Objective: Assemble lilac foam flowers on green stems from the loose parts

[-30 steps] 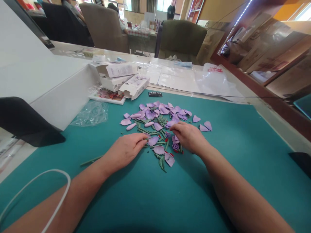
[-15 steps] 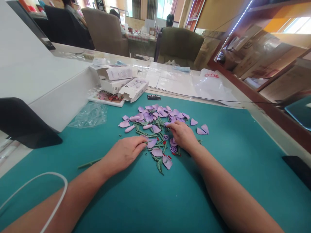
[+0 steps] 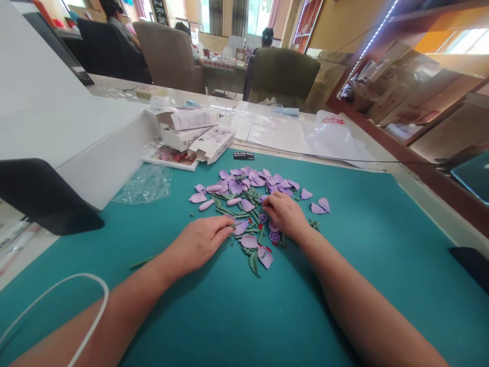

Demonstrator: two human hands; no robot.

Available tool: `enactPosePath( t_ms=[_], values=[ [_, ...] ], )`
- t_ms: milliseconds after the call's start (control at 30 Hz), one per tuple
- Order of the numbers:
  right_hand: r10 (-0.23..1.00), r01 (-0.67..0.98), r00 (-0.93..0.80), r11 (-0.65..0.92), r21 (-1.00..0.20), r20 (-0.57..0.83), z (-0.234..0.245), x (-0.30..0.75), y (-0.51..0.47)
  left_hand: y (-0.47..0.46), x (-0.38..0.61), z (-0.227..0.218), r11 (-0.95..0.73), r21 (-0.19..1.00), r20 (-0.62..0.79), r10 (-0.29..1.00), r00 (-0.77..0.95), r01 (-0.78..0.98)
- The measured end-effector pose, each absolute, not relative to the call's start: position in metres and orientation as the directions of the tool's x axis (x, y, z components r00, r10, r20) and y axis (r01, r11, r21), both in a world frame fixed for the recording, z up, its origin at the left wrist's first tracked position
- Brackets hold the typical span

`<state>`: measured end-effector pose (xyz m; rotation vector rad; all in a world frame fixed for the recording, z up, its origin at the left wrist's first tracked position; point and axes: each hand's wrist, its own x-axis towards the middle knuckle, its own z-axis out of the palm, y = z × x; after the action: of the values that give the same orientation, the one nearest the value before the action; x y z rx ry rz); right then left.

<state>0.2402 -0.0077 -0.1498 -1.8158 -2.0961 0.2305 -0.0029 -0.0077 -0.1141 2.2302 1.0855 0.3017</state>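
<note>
My left hand [image 3: 198, 242] lies palm down on the teal mat [image 3: 362, 239], fingers drawn together. Their tips meet the end of a thin green stem [image 3: 240, 223] at the near edge of the pile of flower parts [image 3: 248, 196]. I cannot tell whether the stem is truly pinched.

My right hand [image 3: 286, 215] rests on the pile's right side, fingers curled downward among the pieces. Their tips are hidden, so I cannot tell their grip.

The pile sits between and just beyond both hands: smooth, matte lilac petals shaped like shallow scoops, slim dark-green rods, small red bits and lilac toothed discs. A curved green leaf [image 3: 252, 262] and a cupped petal [image 3: 265, 256] lie nearest me. 2 loose petals [image 3: 320, 205] lie apart to the right, and 1 stray stem [image 3: 142, 263] lies left of my wrist.

Beyond the mat's left part are a crinkled clear bag [image 3: 147, 184], glossy white cartons [image 3: 191, 127] and a small black label [image 3: 243, 155]. A white cable [image 3: 82, 300] loops over my left forearm.
</note>
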Motion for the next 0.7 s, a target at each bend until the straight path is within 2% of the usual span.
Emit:
enactPosePath(
  t_ms=[67,133,200,267,333,400,600,700],
  values=[
    [0.986,0.797,-0.067,0.147,-0.586,0.155,-0.142,0.236,-0.012,-0.009,-0.004,-0.11,-0.438,0.667,-0.052,0.78,0.624,0.603],
    [0.993,0.514,-0.036,0.112,-0.85,0.109,-0.134,0.228,-0.018,-0.012,-0.004,-0.105,-0.411,0.704,-0.041,0.791,0.611,0.579],
    [0.997,0.213,-0.035,0.069,-0.975,0.063,-0.127,0.219,-0.023,-0.014,-0.005,-0.101,-0.394,0.732,-0.032,0.795,0.605,0.556],
    [0.998,0.069,-0.044,0.047,-0.996,0.044,-0.122,0.211,-0.028,-0.017,-0.005,-0.097,-0.385,0.75,-0.02,0.8,0.6,0.538],
    [0.998,0.002,-0.045,0.043,-0.999,0.043,-0.119,0.204,-0.032,-0.019,-0.006,-0.095,-0.382,0.762,-0.006,0.803,0.596,0.523],
    [0.997,0.002,-0.038,0.062,-0.998,0.062,-0.119,0.199,-0.036,-0.021,-0.006,-0.094,-0.392,0.765,0.016,0.805,0.593,0.511],
    [0.982,0.153,0.018,0.185,-0.971,0.19,-0.114,0.192,-0.043,-0.021,-0.006,-0.099,-0.481,0.718,0.122,0.798,0.59,0.503],
    [0.988,0.065,0.014,0.153,-0.986,0.155,-0.112,0.191,-0.044,-0.022,-0.006,-0.102,-0.535,0.681,0.18,0.784,0.594,0.5]
  ],
)
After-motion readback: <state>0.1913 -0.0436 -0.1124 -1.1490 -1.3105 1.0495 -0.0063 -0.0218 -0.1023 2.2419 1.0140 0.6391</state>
